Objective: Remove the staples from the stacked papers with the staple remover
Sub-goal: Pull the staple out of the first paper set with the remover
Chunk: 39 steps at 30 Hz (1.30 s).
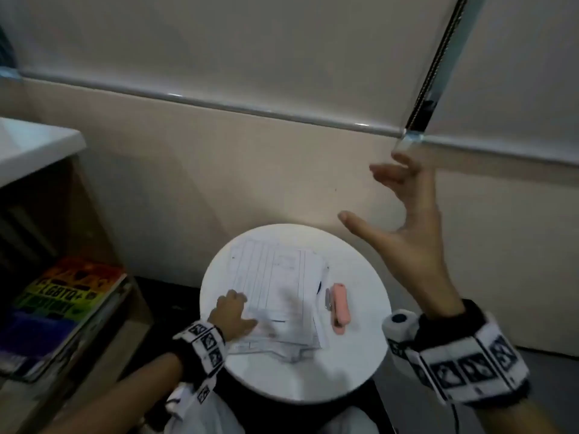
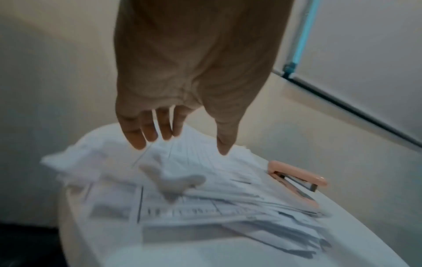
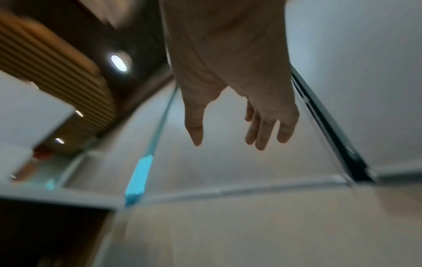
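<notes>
A loose stack of printed papers (image 1: 275, 296) lies on a small round white table (image 1: 354, 364). Right of the stack lies a pink staple remover (image 1: 340, 308), which also shows in the left wrist view (image 2: 299, 175) beyond the papers (image 2: 205, 195). My left hand (image 1: 233, 311) rests on the stack's left edge with fingers straight (image 2: 180, 142), holding nothing. My right hand (image 1: 398, 211) is raised high above the table to the right, fingers spread and empty (image 3: 237, 137). No staple can be made out.
A beige wall with a grey rail (image 1: 219, 103) runs close behind the table. At the left stands a wooden shelf unit (image 1: 78, 195) with a rainbow-coloured book (image 1: 72, 292) lying in it. My lap shows below the table's near edge.
</notes>
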Motion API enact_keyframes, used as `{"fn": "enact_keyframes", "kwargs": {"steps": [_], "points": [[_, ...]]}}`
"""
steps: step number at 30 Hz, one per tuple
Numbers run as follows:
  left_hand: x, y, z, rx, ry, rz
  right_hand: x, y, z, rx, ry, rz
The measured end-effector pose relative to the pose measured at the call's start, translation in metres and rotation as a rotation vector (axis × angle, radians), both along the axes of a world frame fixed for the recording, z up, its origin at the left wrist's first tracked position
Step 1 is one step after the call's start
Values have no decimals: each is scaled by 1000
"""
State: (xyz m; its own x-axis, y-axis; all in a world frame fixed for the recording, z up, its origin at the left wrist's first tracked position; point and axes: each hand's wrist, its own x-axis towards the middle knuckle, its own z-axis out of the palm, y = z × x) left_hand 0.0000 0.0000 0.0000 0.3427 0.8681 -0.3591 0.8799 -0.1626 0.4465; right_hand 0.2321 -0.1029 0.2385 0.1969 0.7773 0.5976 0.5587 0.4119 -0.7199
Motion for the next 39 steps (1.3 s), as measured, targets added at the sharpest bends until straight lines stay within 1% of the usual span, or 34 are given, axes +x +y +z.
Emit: {"fn": "enact_keyframes", "kwargs": {"steps": [2, 3, 5, 7, 10, 12, 15, 17, 19, 21, 22, 24, 25, 26, 28, 29, 30, 32, 34, 36, 39], "points": [[7, -3, -4, 82, 80, 202, 10, 15, -55, -205, 73, -133], [10, -4, -5, 92, 107, 271, 14, 24, -82, -332, 89, -180], [13, -8, -10, 114, 112, 350, 26, 39, -140, -578, 125, -257], [16, -7, -21, 135, 112, 408, 36, 49, -181, -785, 149, -308], [19, -4, -29, 158, 83, 537, 42, 56, -227, -989, 123, -377], [24, -3, -32, 175, 98, 593, 41, 58, -249, -1028, 106, -395], [28, 2, -33, 154, 124, 635, 40, 62, -270, -1021, 144, -431], [26, 10, -28, 77, 111, 650, 39, 65, -278, -995, 138, -454], [22, 20, -25, -12, 79, 624, 37, 68, -281, -990, 119, -462], [18, 27, -25, -36, 17, 581, 37, 71, -280, -1009, 123, -467], [18, 27, -26, -7, -9, 560, 37, 72, -280, -1028, 134, -471], [18, 26, -25, 132, -76, 535, 41, 74, -278, -1054, 188, -487], [18, 25, -27, 206, -151, 540, 43, 74, -276, -1055, 239, -497], [16, 23, -27, 258, -268, 537, 44, 74, -274, -1041, 303, -509], [9, 17, -30, 291, -582, 471, 47, 69, -270, -980, 445, -522], [4, 12, -29, 280, -701, 439, 48, 66, -267, -927, 511, -525], [-1, 3, -26, 256, -771, 415, 49, 62, -264, -861, 579, -526], [-9, -17, -22, 228, -848, 404, 52, 54, -257, -731, 685, -511], [-15, -42, -16, 221, -869, 416, 51, 45, -245, -642, 717, -483], [-17, -69, -12, 177, -857, 443, 48, 38, -233, -568, 725, -439], [-13, -104, -21, 6, -891, 487, 36, 28, -221, -441, 663, -433]]}}
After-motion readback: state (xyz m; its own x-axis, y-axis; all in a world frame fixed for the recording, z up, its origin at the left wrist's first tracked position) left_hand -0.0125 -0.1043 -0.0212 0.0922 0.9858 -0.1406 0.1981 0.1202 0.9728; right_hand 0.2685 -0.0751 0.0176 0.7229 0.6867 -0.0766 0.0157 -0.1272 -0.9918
